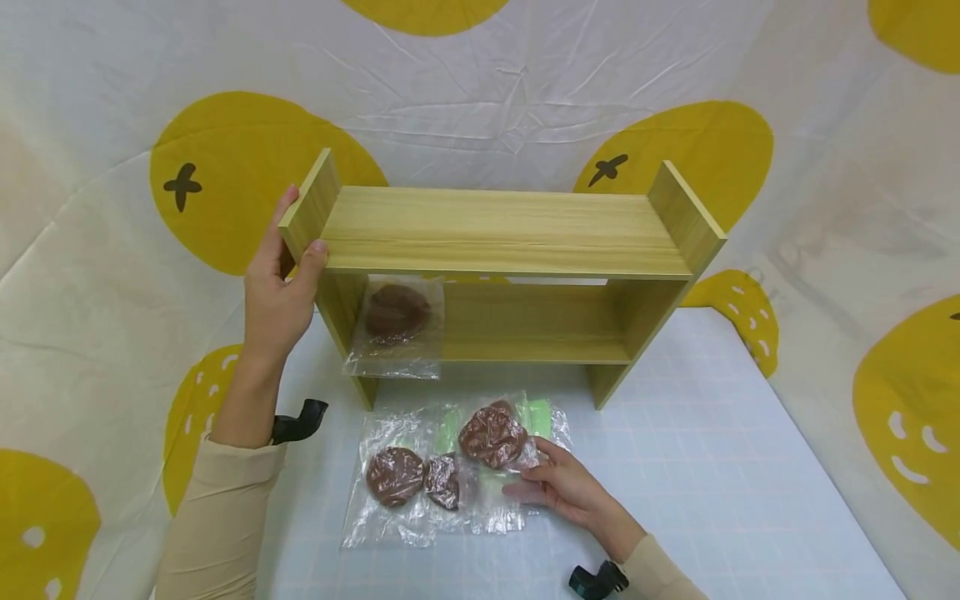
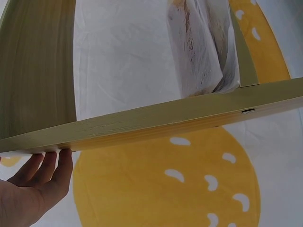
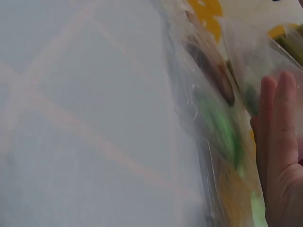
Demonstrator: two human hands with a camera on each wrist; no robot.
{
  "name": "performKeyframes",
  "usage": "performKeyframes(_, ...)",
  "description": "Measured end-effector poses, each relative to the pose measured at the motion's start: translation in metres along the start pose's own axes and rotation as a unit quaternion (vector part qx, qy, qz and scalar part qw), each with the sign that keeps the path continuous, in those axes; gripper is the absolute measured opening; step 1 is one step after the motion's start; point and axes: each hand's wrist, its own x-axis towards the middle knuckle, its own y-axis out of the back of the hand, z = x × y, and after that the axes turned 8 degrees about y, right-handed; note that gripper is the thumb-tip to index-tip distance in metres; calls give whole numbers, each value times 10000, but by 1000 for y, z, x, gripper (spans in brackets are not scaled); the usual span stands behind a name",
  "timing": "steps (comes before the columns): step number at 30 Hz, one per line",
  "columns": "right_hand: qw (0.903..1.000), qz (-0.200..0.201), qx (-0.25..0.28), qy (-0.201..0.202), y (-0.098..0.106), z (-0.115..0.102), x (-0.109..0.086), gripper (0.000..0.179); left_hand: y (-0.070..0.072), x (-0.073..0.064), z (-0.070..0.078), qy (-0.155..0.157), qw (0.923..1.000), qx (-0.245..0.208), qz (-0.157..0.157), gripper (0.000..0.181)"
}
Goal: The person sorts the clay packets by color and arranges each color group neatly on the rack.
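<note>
My left hand point(image 1: 281, 287) grips the left side panel of a small wooden shelf point(image 1: 502, 229), thumb at the front edge and fingers behind. In the left wrist view, those fingers touch the panel's outer face. My right hand point(image 1: 566, 490) pinches the edge of a clear plastic bag point(image 1: 492, 446) holding a crinkled brown round item, above other bags. The right wrist view shows this bag blurred beside the fingers point(image 3: 284, 118). Another clear bag point(image 1: 397, 329) with a brown round item stands on the lower shelf board, at its left end.
On the table point(image 1: 697, 467), below the shelf's front, lie several overlapping clear bags point(image 1: 395, 479) with brown items and some light green pieces point(image 1: 538, 414). A white cloth point(image 1: 480, 100) with yellow shapes hangs behind. Each wrist wears a black mount point(image 1: 300, 422).
</note>
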Motion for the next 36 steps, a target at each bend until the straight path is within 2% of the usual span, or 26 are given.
performKeyframes(3,10000,-53,-54,15,-2,-5,-5,83,0,0,0,-9,10000,-2,-12,58)
performKeyframes(12,9951,-274,-870,393,-10,-26,-21,80,0,0,1,19,10000,33,-31,59)
performKeyframes(18,9927,-652,-719,714,-18,-41,-31,76,0,1,0,3,10000,94,-14,59)
performKeyframes(23,9907,-853,-679,814,-23,-51,-36,77,0,1,0,-4,9999,131,-16,59)
performKeyframes(28,9845,-1160,-756,1073,-30,-62,-36,71,0,0,1,55,9998,181,-10,59)
performKeyframes(36,9794,-1166,-877,1394,-47,-80,-18,69,0,0,0,1,9999,101,1,59)
